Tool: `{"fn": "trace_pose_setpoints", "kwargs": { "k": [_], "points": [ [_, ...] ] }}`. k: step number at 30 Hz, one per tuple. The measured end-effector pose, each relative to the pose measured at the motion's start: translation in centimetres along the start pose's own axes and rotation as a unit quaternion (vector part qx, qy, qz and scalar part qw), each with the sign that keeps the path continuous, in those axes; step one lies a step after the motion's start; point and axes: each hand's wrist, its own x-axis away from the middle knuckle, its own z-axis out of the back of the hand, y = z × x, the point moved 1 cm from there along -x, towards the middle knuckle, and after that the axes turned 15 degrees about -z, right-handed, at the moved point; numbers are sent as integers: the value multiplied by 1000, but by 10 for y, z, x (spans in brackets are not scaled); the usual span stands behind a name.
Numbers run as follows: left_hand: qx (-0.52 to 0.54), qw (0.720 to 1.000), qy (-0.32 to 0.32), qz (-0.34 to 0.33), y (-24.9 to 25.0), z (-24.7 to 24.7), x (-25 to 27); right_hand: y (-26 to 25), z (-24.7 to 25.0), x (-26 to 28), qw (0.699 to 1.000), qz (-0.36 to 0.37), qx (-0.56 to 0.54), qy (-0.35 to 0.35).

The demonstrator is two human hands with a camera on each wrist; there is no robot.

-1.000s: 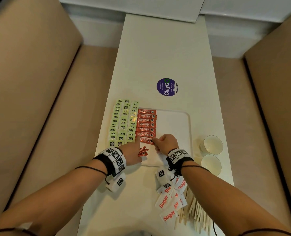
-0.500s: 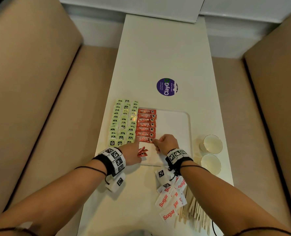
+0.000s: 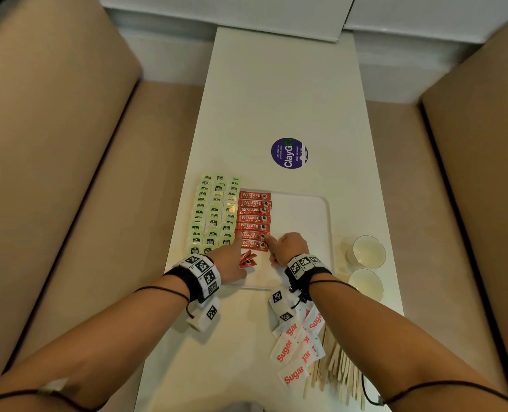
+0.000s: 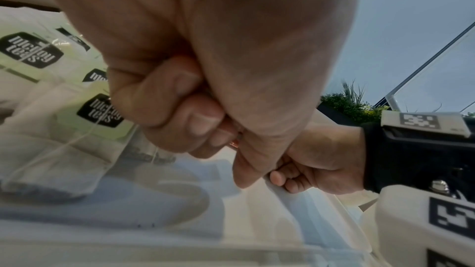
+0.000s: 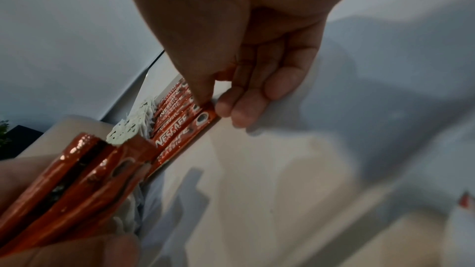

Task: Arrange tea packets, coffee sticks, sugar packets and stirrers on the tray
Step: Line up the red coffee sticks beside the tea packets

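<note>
The padded bench (image 3: 53, 162) ran close along the table's (image 3: 282, 84) left edge. Green tea packets (image 3: 214, 212) lay in three columns on the white tray's (image 3: 303, 215) left part, reaching its left rim. The left hand (image 3: 229, 260) had its fingers curled round a bundle of red coffee sticks (image 3: 247, 259), index finger stretched to the nearest laid stick. Just right of the tea, a column of Nescafe sticks (image 3: 254, 220) lay flat, edges overlapping. The right hand (image 3: 288, 248) pressed its index fingertip on that column's right ends, other fingers bent and holding nothing. Right of it the tray floor was bare to its rounded rim. Sugar packets (image 3: 294, 349) and wooden stirrers (image 3: 339, 370) lay heaped near the table's near right edge, off the tray. Two small bowls (image 3: 367, 251) stood beside the tray's right rim
</note>
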Motion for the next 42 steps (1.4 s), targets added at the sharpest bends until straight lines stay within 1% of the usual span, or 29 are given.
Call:
{"fn": "trace_pose_setpoints", "kwargs": {
  "k": [6, 14, 16, 18, 20, 21, 23, 26, 28, 31, 35, 38, 40, 42],
  "points": [
    [-4, 1000, 1, 2, 0, -3, 0, -2, -1, 0, 1000, 0, 24, 14],
    [3, 1000, 4, -11, 2, -3, 1, 0, -2, -4, 999, 7, 34, 10],
    [21, 999, 13, -23, 4, -1, 3, 1, -3, -5, 999, 13, 40, 12],
    [62, 997, 31, -45, 6, 2, 6, 1, -2, -2, 998, 29, 52, 24],
    [106, 991, 51, -71, 7, 5, 9, 2, -2, 1, 998, 48, 33, 26],
    [121, 988, 60, -80, 7, 7, 11, 2, -2, 4, 998, 62, 16, 13],
    [135, 983, 75, -98, 6, 9, 14, 0, -1, 13, 995, 92, -6, -36],
    [154, 977, 90, -115, 3, 11, 17, -3, 3, 29, 983, 133, -9, -125],
    [163, 974, 97, -123, 2, 12, 19, -2, 4, 33, 976, 149, -9, -157],
    [180, 969, 103, -137, 5, 11, 22, 2, 5, 33, 971, 163, -19, -175],
    [215, 963, 108, -119, 5, 11, 26, 7, 7, 34, 963, 162, -58, -209],
    [218, 963, 98, -121, 7, 13, 32, 10, 7, 34, 960, 157, -47, -226],
    [250, 958, 93, -106, 7, 12, 33, 10, 8, 35, 962, 148, -46, -225],
    [276, 952, 103, -81, 5, 13, 33, 12, 10, 35, 964, 138, -65, -216]
  ]
}}
